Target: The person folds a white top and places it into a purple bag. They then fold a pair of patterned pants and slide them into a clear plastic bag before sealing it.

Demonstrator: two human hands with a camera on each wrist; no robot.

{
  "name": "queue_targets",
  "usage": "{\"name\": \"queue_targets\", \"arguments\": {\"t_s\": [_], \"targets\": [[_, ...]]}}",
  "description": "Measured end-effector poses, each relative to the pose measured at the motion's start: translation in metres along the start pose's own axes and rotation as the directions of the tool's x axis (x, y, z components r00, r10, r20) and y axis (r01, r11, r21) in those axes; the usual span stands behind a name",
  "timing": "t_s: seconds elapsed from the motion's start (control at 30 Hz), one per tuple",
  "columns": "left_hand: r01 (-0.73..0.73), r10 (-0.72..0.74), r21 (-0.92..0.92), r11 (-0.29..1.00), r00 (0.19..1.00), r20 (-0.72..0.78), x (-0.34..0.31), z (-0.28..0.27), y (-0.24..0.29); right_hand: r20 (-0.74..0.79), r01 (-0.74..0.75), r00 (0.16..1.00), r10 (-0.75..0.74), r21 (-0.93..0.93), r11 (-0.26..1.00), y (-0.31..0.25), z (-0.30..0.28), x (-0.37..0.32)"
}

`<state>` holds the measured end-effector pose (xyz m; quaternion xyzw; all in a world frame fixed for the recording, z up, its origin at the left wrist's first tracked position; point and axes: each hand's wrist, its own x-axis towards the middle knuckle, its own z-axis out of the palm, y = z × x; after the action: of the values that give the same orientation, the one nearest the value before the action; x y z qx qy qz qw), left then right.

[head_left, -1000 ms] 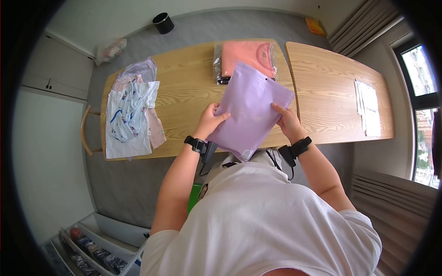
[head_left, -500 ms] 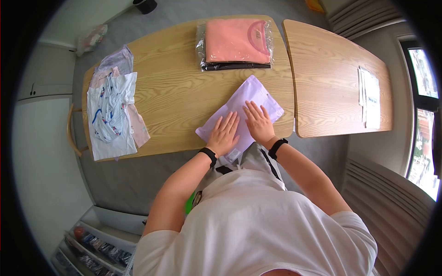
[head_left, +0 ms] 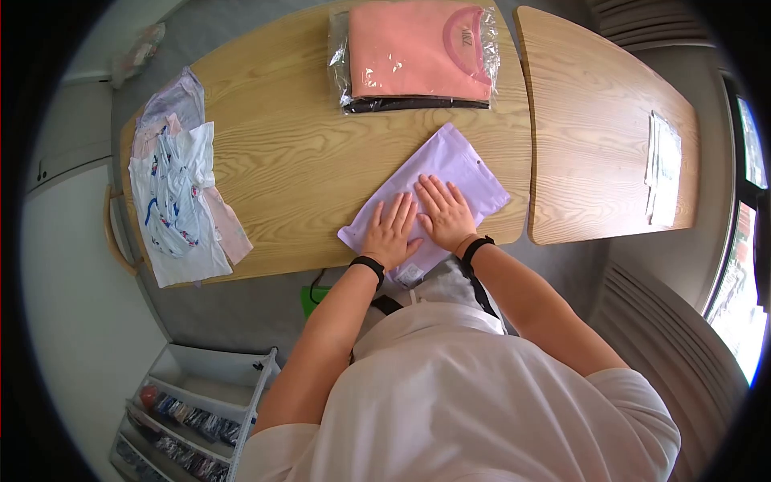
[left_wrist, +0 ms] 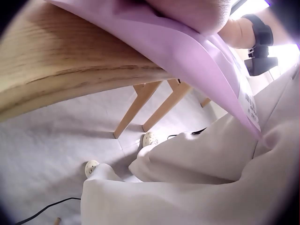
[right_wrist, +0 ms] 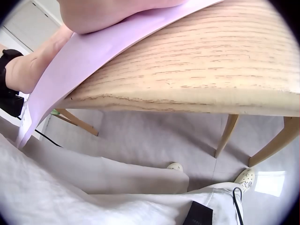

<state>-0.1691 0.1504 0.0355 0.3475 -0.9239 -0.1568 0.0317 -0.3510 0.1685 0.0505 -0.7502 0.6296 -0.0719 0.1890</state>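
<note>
A flat light-purple zip bag [head_left: 455, 154] lies askew on the wooden table [head_left: 289, 161], its small hole near the right corner. The left hand [head_left: 390, 233] rests palm down on it with straight fingers pointing away from the body. Beside it the right hand [head_left: 445, 217] presses flat on the bag too, fingers extended and a little spread. The bag's near corner, with a white label [left_wrist: 247, 101], hangs over the table edge toward the lap. From the right wrist view, the palm sits directly on the purple plastic [right_wrist: 93, 54].
Folded salmon garments in a clear bag [head_left: 418, 52] lie at the back. Rumpled white and pastel clothes [head_left: 173, 201] lie at the left end. Papers [head_left: 663, 169] rest on the adjoining right table [head_left: 594, 136]. A partitioned bin [head_left: 197, 361] stands at lower left.
A second ago both hands held the purple bag up by its sides. It came down onto the table, and the hands now lie flat on it. The head view has shifted forward.
</note>
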Motion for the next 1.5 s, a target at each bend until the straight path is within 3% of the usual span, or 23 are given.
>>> {"name": "queue_targets", "arguments": {"t_s": [0.5,0.6,0.63,0.67,0.73,0.77,0.8,0.83,0.87,0.93,0.97,1.03,1.1,1.13,1.17,1.2,1.27,1.33,1.37,1.4,1.47,1.5], "targets": [[-0.005,0.005,0.01,1.0,0.999,-0.046,-0.001,0.002,0.001,-0.069,0.018,0.997,-0.018,-0.008,1.0,0.001,-0.002,-0.001],[-0.006,0.007,0.04,0.999,1.0,-0.016,-0.001,0.0,0.002,-0.102,0.078,0.992,-0.075,0.019,0.997,0.006,-0.011,-0.005],[-0.013,0.014,0.046,0.999,1.0,-0.027,0.0,0.0,0.002,-0.178,-0.118,0.975,0.13,0.077,0.99,0.008,-0.021,-0.011],[-0.016,0.017,0.051,0.999,1.0,-0.02,-0.001,0.001,0.002,-0.238,-0.3,0.914,0.33,0.153,0.941,0.011,-0.029,-0.017],[-0.024,0.025,0.063,0.998,1.0,-0.015,-0.001,0.001,0.001,-0.456,-0.606,0.603,0.655,0.272,0.747,0.028,-0.024,-0.033],[-0.028,0.031,0.077,0.997,0.999,-0.035,-0.001,0.001,0.001,-0.459,-0.607,0.598,0.657,0.275,0.745,0.039,-0.02,-0.04],[-0.033,0.038,0.09,0.995,0.998,-0.053,-0.002,0.002,0.002,-0.137,-0.6,0.385,0.913,0.714,0.361,0.049,-0.019,-0.043],[-0.04,0.045,0.093,0.995,0.998,-0.054,-0.002,0.002,0.002,0.296,-0.436,0.235,0.926,0.883,-0.172,0.06,-0.014,-0.047],[-0.04,0.045,0.078,0.996,0.998,-0.054,-0.002,0.001,0.002,0.293,-0.429,0.234,0.927,0.887,-0.172,0.069,-0.009,-0.051],[-0.043,0.048,0.075,0.996,0.997,-0.063,-0.002,-0.002,0.002,0.518,-0.138,0.534,0.668,0.833,-0.536,0.077,-0.004,-0.054],[-0.044,0.046,0.041,0.998,0.998,-0.05,-0.002,-0.005,0.001,0.531,-0.124,0.481,0.697,0.829,-0.546,0.077,-0.001,-0.055],[-0.048,0.049,0.022,0.999,0.998,-0.05,-0.001,-0.017,0.0,0.509,-0.078,0.529,0.679,0.826,-0.559,0.072,-0.012,-0.053],[0.014,-0.008,-0.173,0.985,0.999,0.039,-0.003,-0.032,0.0,0.485,-0.035,0.573,0.66,0.82,-0.572,0.062,-0.027,-0.055],[0.011,-0.007,-0.163,0.987,1.0,0.026,-0.005,-0.041,0.0,0.407,-0.021,0.651,0.641,0.854,-0.521,0.051,-0.044,-0.054],[0.037,-0.041,-0.31,0.95,0.999,-0.005,-0.006,-0.05,-0.001,0.323,0.0,0.724,0.61,0.884,-0.468,0.04,-0.061,-0.054],[0.055,-0.078,-0.45,0.891,0.996,-0.033,-0.008,-0.06,-0.001,0.307,0.009,0.735,0.605,0.887,-0.462,0.027,-0.08,-0.055],[0.053,-0.119,-0.457,0.888,0.986,-0.116,-0.012,-0.089,0.0,0.131,0.006,0.807,0.576,0.973,-0.23,-0.001,-0.119,-0.058],[0.014,-0.227,-0.59,0.807,0.93,-0.288,-0.013,-0.126,0.003,0.037,0.073,0.843,0.536,0.981,-0.181,-0.025,-0.152,-0.062],[-0.022,-0.217,-0.49,0.872,0.878,-0.426,-0.014,-0.146,0.007,-0.042,0.086,0.865,0.5,0.994,-0.066,-0.035,-0.166,-0.064],[-0.024,-0.217,-0.479,0.878,0.871,-0.442,-0.015,-0.172,0.014,-0.116,0.104,0.882,0.456,0.993,0.05,-0.045,-0.18,-0.068],[-0.166,-0.081,-0.279,0.946,0.712,-0.697,-0.019,-0.225,0.032,-0.128,0.104,0.895,0.427,0.991,0.081,-0.062,-0.201,-0.073],[-0.167,-0.078,-0.272,0.948,0.705,-0.705,-0.02,-0.249,0.045,-0.195,0.116,0.897,0.397,0.97,0.215,-0.067,-0.207,-0.075]]}}
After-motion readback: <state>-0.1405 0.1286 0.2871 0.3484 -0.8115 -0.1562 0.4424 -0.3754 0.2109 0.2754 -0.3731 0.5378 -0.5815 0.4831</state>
